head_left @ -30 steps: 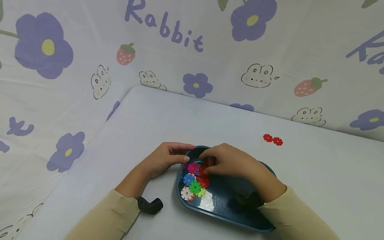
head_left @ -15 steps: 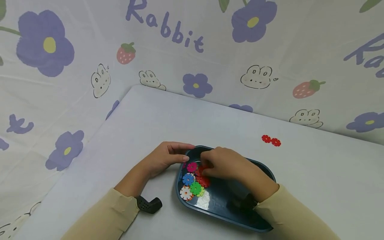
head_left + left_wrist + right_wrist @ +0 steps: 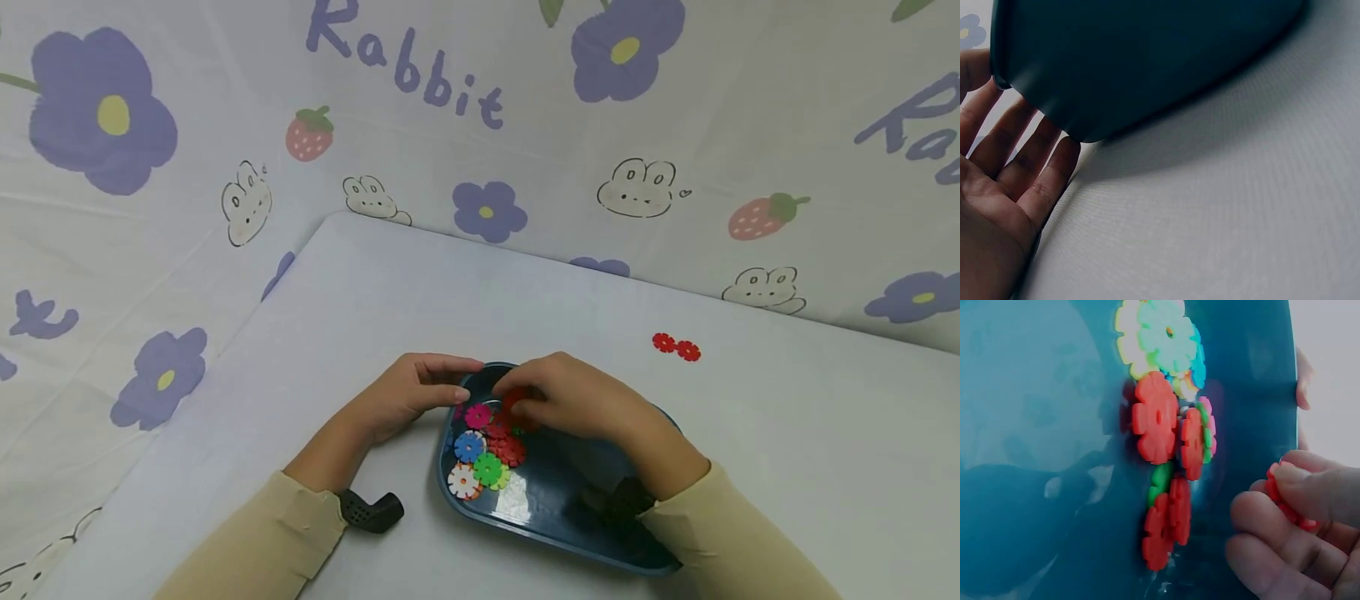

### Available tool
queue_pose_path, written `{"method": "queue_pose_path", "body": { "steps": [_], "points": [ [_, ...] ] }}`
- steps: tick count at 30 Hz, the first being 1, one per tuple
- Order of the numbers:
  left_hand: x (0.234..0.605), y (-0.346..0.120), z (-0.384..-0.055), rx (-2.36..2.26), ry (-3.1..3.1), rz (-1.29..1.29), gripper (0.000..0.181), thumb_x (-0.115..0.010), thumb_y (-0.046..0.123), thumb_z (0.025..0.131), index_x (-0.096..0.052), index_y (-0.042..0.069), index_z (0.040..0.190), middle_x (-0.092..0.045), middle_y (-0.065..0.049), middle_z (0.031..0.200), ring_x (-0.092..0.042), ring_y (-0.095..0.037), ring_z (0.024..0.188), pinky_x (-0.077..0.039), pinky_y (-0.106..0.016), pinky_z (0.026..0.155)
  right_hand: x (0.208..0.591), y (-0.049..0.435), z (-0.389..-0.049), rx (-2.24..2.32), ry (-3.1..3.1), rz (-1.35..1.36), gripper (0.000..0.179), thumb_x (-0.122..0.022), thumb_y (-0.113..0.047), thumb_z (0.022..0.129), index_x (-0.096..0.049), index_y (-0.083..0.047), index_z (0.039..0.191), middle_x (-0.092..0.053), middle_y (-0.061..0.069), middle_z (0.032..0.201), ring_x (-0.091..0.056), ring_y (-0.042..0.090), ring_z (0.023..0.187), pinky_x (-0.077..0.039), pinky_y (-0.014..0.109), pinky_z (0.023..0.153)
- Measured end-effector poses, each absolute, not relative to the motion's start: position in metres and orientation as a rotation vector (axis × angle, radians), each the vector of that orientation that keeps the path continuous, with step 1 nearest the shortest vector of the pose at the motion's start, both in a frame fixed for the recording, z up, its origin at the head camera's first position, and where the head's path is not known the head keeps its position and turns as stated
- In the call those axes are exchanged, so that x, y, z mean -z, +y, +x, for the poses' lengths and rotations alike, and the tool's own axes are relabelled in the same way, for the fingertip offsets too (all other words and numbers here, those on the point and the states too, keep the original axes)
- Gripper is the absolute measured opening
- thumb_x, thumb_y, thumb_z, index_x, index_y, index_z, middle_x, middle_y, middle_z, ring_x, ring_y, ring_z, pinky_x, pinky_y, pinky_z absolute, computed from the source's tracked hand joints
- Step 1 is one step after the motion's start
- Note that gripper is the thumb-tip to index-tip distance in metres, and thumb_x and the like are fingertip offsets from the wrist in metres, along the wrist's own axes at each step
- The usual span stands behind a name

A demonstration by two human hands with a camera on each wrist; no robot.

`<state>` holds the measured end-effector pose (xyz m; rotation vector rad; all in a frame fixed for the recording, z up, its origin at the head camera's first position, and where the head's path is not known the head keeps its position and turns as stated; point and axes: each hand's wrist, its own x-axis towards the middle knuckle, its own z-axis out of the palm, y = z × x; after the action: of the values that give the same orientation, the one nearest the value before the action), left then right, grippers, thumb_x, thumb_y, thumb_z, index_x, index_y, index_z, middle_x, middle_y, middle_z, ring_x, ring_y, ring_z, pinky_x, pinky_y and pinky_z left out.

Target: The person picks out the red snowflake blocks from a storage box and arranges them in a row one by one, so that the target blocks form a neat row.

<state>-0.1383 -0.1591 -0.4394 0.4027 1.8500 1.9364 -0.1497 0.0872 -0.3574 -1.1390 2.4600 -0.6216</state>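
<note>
A dark blue tray (image 3: 555, 533) with rounded corners stands on the white table. My left hand (image 3: 408, 396) holds its far left corner, thumb at the rim and fingers against the outer wall (image 3: 1054, 106). Over the far left part of the tray is my right hand (image 3: 577, 396), pinching a red snowflake disc (image 3: 1288, 512) between thumb and fingers. Beneath it, several notched discs lie heaped: red (image 3: 1155, 419), pink (image 3: 478, 416), blue (image 3: 469, 447), green (image 3: 487, 470) and white (image 3: 463, 481). The fingers partly cover the red ones in the head view.
Two joined red discs (image 3: 677, 347) lie on the table (image 3: 450, 292) beyond the tray's far right side. A black wrist device (image 3: 371, 512) sits at the left cuff. A printed cloth (image 3: 420, 150) hangs behind and to the left.
My right hand dipped deeper among the red discs, then rose slightly with a red disc between its fingers. The left hand has stayed at the tray's corner.
</note>
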Motion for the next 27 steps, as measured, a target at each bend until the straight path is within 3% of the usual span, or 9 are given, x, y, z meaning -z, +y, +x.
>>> {"method": "queue_pose_path", "body": {
  "steps": [10, 20, 27],
  "points": [
    [0.438, -0.16, -0.139, -1.946, 1.836, 0.397, 0.041, -0.071, 0.016, 0.09, -0.065, 0.01, 0.13, -0.065, -0.007, 0.13, -0.058, -0.022, 0.119, -0.049, -0.033, 0.099, 0.351, 0.091, -0.148, 0.661, 2.529, -1.125, 0.035, -0.067, -0.002, 0.089, -0.069, -0.01, 0.123, -0.07, 0.005, 0.118, -0.065, 0.022, 0.109, -0.054, 0.04, 0.093],
    [0.439, -0.157, -0.136, -1.923, 1.871, 0.37, 0.04, -0.071, 0.016, 0.09, -0.065, 0.011, 0.129, -0.065, -0.006, 0.13, -0.057, -0.022, 0.118, -0.049, -0.033, 0.098, 0.329, 0.111, -0.142, 0.843, 2.585, -0.939, 0.037, -0.075, -0.012, 0.086, -0.069, -0.011, 0.123, -0.073, 0.004, 0.108, -0.072, 0.017, 0.093, -0.059, 0.03, 0.077],
    [0.437, -0.157, -0.136, -1.921, 1.885, 0.372, 0.041, -0.071, 0.016, 0.09, -0.065, 0.011, 0.13, -0.065, -0.006, 0.13, -0.058, -0.022, 0.117, -0.05, -0.032, 0.098, 0.311, 0.127, -0.14, 0.87, 2.638, -0.902, 0.039, -0.081, -0.022, 0.081, -0.07, -0.015, 0.118, -0.074, -0.002, 0.1, -0.072, 0.01, 0.087, -0.058, 0.027, 0.076]
  ]
}}
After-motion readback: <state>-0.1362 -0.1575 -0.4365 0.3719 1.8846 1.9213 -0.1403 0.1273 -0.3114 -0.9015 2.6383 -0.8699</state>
